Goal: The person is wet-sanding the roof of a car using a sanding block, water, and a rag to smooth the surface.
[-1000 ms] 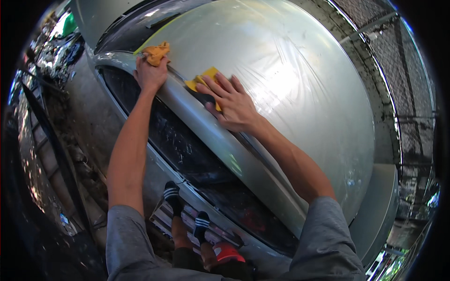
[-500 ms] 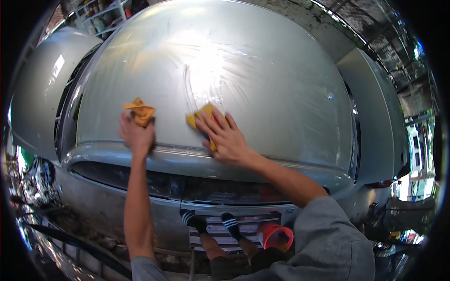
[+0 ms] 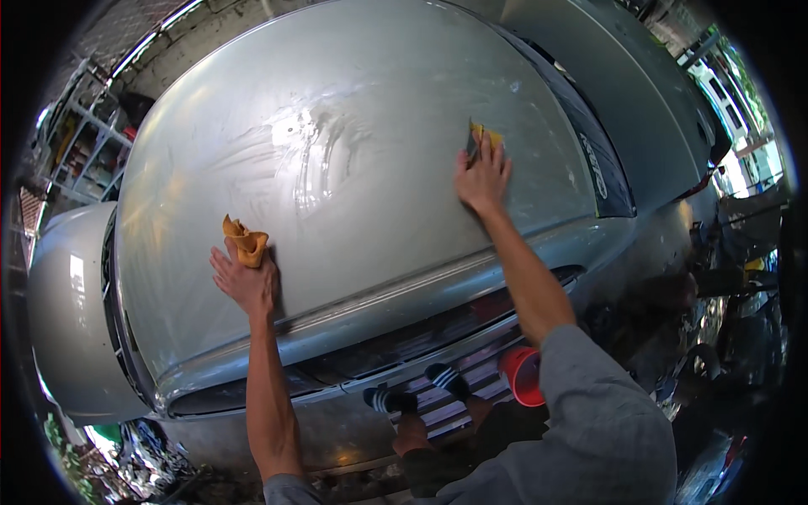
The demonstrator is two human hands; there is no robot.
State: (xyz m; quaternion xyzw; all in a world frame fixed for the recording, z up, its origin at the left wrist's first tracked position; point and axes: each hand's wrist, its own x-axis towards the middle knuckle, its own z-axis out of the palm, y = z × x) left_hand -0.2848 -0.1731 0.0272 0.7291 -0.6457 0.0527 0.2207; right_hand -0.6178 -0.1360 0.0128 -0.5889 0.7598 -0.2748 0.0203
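Note:
A silver car roof (image 3: 379,219) spreads out before me, with wet-looking streaks around a bright reflection. My left hand (image 3: 247,284) rests on its near left part, fingers spread, a bunched orange cloth (image 3: 249,246) caught at the thumb side. Farther off to the right, my right hand (image 3: 484,181) presses a yellow piece (image 3: 487,133), sponge or cloth, against the roof. A dark grey edge shows beside that piece; whether it is a second layer or shadow I cannot tell. The fingers cover most of it.
My feet in striped dark footwear stand on a slatted platform (image 3: 433,412) beside the car. A red bucket (image 3: 525,377) is by my right leg. Shelving (image 3: 88,143) with assorted items stands at the far left. The windshield and hood flank the roof.
My right hand has slid the yellow piece away to the right and farther across the roof. The left hand keeps the orange cloth. My view has turned, so the car appears tilted.

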